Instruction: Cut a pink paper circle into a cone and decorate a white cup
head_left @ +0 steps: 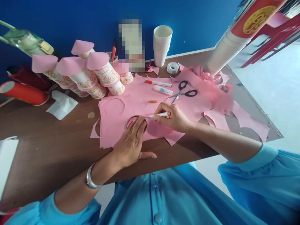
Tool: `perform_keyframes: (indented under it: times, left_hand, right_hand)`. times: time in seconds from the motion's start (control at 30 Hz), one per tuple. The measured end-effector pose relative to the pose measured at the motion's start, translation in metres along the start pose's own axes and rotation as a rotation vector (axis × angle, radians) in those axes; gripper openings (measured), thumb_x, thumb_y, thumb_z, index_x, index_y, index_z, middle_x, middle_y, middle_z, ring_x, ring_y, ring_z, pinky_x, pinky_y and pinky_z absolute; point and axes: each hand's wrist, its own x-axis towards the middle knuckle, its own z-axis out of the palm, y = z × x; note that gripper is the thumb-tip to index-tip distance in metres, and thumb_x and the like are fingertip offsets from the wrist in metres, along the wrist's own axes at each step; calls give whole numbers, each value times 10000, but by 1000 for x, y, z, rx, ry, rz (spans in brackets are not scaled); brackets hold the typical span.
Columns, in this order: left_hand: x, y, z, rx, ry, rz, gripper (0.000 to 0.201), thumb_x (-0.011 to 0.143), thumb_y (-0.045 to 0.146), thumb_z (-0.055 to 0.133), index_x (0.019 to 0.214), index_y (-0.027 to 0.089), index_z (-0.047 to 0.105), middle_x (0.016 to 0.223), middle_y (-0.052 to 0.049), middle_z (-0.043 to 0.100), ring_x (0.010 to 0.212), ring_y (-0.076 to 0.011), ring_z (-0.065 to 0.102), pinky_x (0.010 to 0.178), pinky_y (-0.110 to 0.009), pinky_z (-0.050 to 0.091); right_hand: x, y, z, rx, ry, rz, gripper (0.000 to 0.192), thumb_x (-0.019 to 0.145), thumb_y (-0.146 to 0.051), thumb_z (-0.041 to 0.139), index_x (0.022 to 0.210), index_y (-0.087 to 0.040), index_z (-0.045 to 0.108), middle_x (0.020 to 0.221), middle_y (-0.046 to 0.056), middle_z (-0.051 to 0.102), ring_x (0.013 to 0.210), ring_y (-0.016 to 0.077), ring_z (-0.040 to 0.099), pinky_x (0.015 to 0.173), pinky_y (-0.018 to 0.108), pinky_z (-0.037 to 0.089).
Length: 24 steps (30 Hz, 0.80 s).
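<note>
On a stack of pink paper sheets (112, 125) lies a thin round ring (127, 122), its kind partly hidden under my hand. My left hand (132, 140) presses flat over it, fingers stretched out and thumb apart. My right hand (174, 118) is closed round a white marker (164, 114), whose tip is at the ring's right edge. Just beyond sit a small orange-brown cap (153, 101), a white glue stick (163, 90), a red-capped white marker (158, 83) and open scissors (181, 93) with black handles. A faint circle is marked on the paper left of the ring.
Decorated paper cups with pink cone roofs (97, 61) stand stacked at back left. Behind are stacked white cups (162, 45) and a tape roll (172, 67). A long cup sleeve (232, 40) leans at right above pink scraps (250, 118). Red tube (24, 93) and tissue (61, 104) lie left.
</note>
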Motion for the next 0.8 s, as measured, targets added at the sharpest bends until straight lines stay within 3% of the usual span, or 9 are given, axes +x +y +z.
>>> perform_keyframes:
  times: [0.5,0.8]
  left_hand:
    - [2,3,-5,18,-25,-11,1093,868,724,666,1615,112,156,1625,-382,319,1558,-506,346,1179,-723,423]
    - [1,2,-5,22,-43,-45,1021,886,688,679,1590,124,200,1651,-357,314,1574,-485,333,1195,-699,428]
  right_hand:
    - [-43,-6,12,-169,36,-36,67,914,-259,675,900,-212,629,752,-3,722,594,120,585,576,235,389]
    - [-66,-17,34,-290,0,-277,78,1008,-246,593,958,-196,625,791,49,747,668,162,665,617,267,461]
